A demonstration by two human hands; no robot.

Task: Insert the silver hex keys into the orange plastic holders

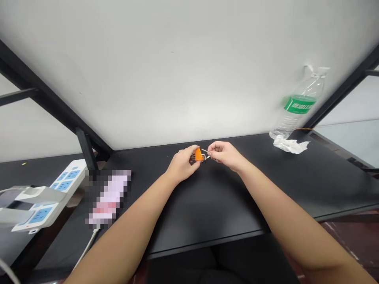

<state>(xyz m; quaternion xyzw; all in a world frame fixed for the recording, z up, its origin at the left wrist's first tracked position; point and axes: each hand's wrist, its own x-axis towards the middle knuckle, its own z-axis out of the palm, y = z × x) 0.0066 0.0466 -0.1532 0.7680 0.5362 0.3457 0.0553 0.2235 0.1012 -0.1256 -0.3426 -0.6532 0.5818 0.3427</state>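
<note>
My left hand [185,162] is closed around an orange hex key holder [198,154], gripping it between thumb and fingers above the black table. Several thin metal keys stick out of the holder on both sides, partly covered by my fingers. Just to the right, my right hand [224,154] pinches a thin metal hex key [205,150] between thumb and forefinger. Its left end points at the holder; whether it touches the holder I cannot tell. Below it, another short metal rod [208,157] shows between holder and fingertips.
A clear plastic bottle [300,104] with a green label stands at the back right, a crumpled tissue [291,144] before it. Left lie a blurred-out phone [109,197] on a white cable and a white power strip [63,185]. A pale wall [189,79] rises behind the table [213,213].
</note>
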